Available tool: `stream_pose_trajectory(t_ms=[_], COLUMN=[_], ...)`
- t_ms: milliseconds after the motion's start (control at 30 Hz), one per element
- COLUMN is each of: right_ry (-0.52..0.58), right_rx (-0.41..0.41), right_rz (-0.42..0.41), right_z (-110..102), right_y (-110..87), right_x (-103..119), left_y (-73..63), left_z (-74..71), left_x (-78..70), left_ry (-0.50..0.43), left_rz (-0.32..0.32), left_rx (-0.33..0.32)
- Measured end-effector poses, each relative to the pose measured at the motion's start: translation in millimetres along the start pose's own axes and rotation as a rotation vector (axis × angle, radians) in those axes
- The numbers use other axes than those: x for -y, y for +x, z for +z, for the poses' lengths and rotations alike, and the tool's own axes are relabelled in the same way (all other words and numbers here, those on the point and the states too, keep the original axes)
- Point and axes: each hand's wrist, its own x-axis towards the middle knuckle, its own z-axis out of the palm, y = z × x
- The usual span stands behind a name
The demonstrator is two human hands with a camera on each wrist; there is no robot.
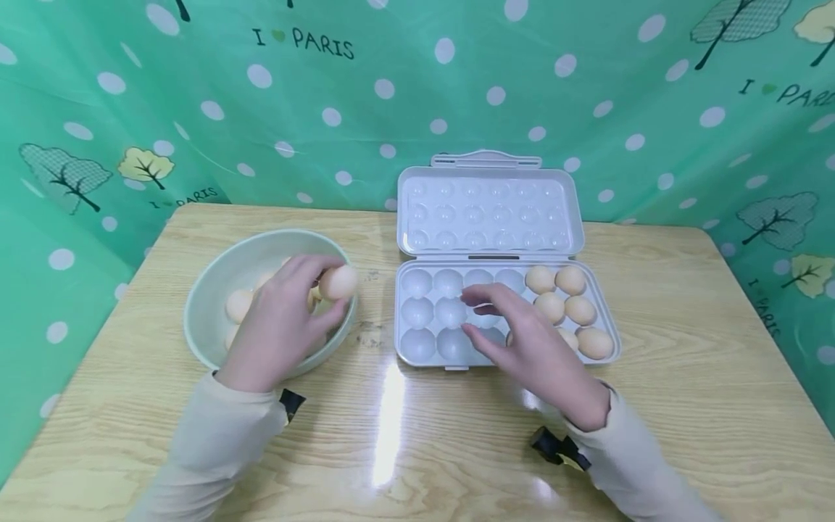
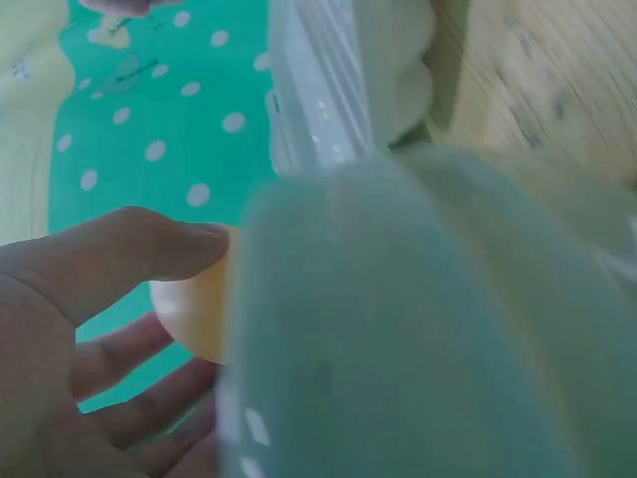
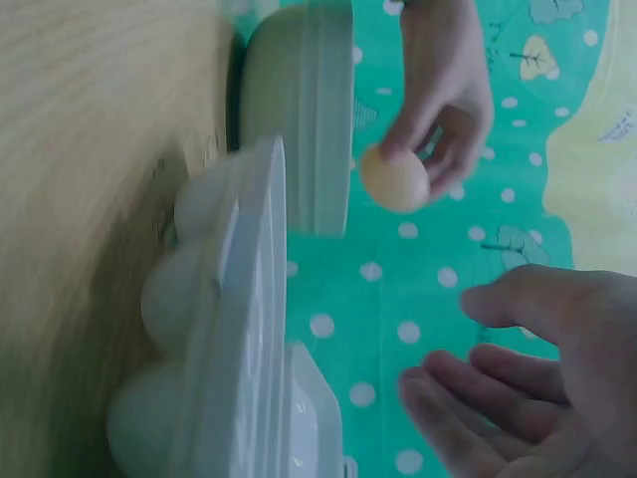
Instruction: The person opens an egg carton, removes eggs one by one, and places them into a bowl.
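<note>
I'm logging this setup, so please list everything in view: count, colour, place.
Bowl: 1, pale green, table's left
Bowl eggs: several, beige, partly hidden
Held egg: 1, beige, in left hand
Tray: 1, pale blue, right of bowl
Tray eggs: at least 6, beige, tray's right
Table: 1, wood-toned, beneath
Cloth: count unclear, green, white-dotted, behind
Black devices: 2, by wrists
Sleeves: 2, pale, on forearms
Left hand: 1, bare, over bowl
Right hand: 1, bare, over tray

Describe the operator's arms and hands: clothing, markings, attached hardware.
Left hand and right hand: bare, no gloves. Left sleeve and right sleeve: plain, pale off-white, creased, reaching the wrists. Angular left black fitting and right black fitting show by the cuffs. No cables visible.
</note>
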Motion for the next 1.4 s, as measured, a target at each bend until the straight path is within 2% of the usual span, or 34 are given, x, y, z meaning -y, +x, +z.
stream_pose_trajectory(t_ms=[133, 267, 500, 700, 867, 1167, 1400], right_ry=[-0.071, -0.123, -0.146, -0.181, -0.186, -0.184, -0.252], right_rx=[0.072, 0.108, 0.16, 0.228, 0.278, 0.319, 0.357], right_rz=[0.043, 0.065, 0.103, 0.132, 0.151, 0.176, 0.086], right_z=[-8, -14, -25, -32, -37, -44, -44], right_y=[-1.2, 0.0, -2.2, -11.3, -17.7, -17.7, -18.5], right_x=[-6, -13, -31, -43, -50, -52, -52], left_y=[0.2, 0.0, -2.0, -2.8, -1.0, -0.4, 0.5], left_z=[-0.6, -1.6, -6.0, -10.6, -12.5, -15.2, -14.2], left_x=[3.8, 5.8, 12.3, 19.6, 23.7, 26.1, 27.7], left_ry=[0.004, 0.019, 0.052, 0.087, 0.128, 0.168, 0.162], left_rz=[-0.091, -0.182, -0.272, -0.29, -0.278, -0.293, -0.299], left_rx=[0.062, 0.114, 0.193, 0.233, 0.248, 0.27, 0.274])
